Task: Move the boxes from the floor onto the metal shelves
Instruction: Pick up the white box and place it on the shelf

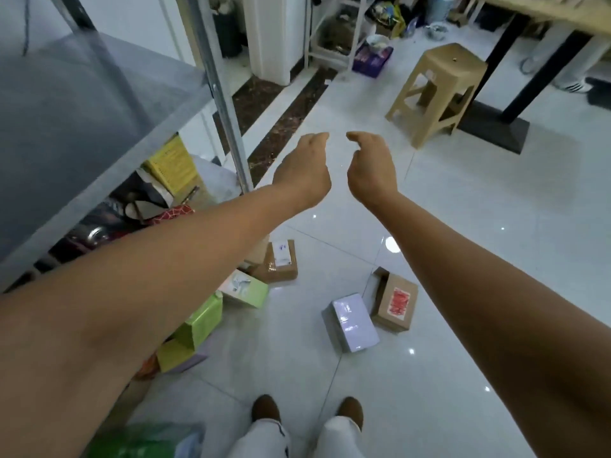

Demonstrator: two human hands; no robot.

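Boxes lie scattered on the glossy white floor, near you, just ahead of your brown shoes.

Right cluster: a white box lying flat. Just beside it, on its far right, is a brown box with a red label. Cannot tell whether the two touch.

Left cluster, by the foot of the shelving: a brown box with a white label, with a pale green box against its near side. Nearer you are two lime-green boxes, partly hidden under your left forearm.

Your left hand and right hand are held out in front of you, side by side with a gap between them, well apart from the boxes. The fingers of both droop in a loose curl, tips pointing toward each other. Neither hand holds anything.

Metal shelves stand on your left: a grey shelf board, with an upright post running down to the floor at its right corner. Under that board are a yellow crate and mixed clutter, too blurred to name.

Far right: a tan plastic stool, and beyond it a table with a black leg on a flat black base.

Near left corner: a green bag, blurred.
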